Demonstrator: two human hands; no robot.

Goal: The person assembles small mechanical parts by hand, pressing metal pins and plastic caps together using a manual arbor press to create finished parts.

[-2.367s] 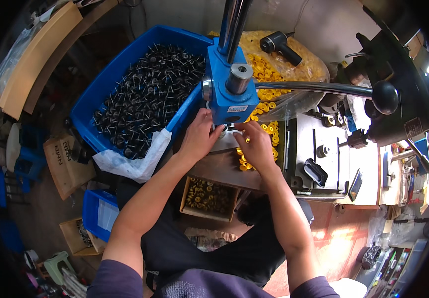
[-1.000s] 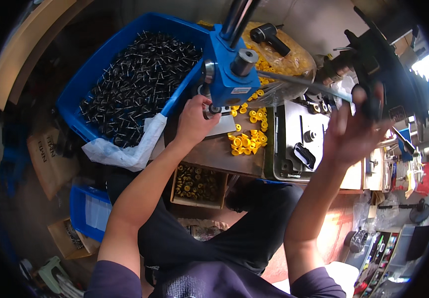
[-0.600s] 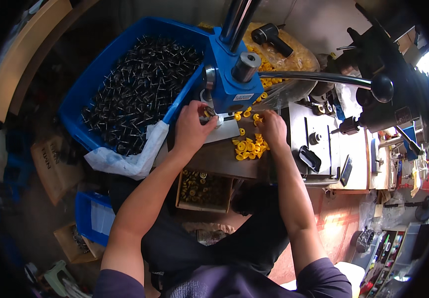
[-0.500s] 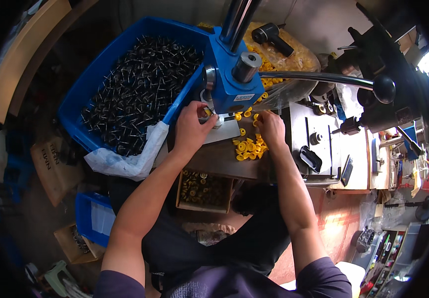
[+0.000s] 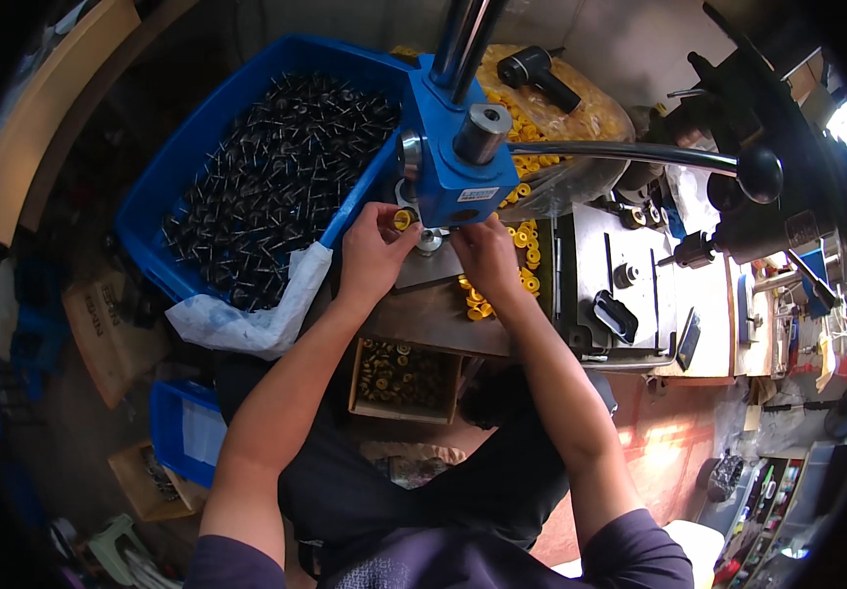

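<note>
My left hand point(image 5: 372, 257) pinches a small yellow cap point(image 5: 403, 220) at the left of the blue lever press point(image 5: 458, 182). Just right of those fingers, a round metal fixture point(image 5: 430, 241) sits on the press base under the head. My right hand point(image 5: 487, 260) is closed on the fixture's right side, its fingertips beside the underside of the press head; whatever they hold is hidden. Loose yellow caps point(image 5: 477, 306) lie on the bench around and partly behind my right hand. The press lever point(image 5: 630, 151) stretches out to the right.
At the left stands a large blue bin point(image 5: 154, 257) full of black parts with metal pins. Below the bench edge, an open box point(image 5: 404, 416) holds more small parts. A bag of yellow caps point(image 5: 595, 123) with a black blower point(image 5: 541, 77) lies behind; a drill press point(image 5: 738, 236) stands right.
My right hand has moved left from the loose yellow caps to the fixture under the press head. My left hand has shifted slightly, and the yellow cap in it now shows more fully.
</note>
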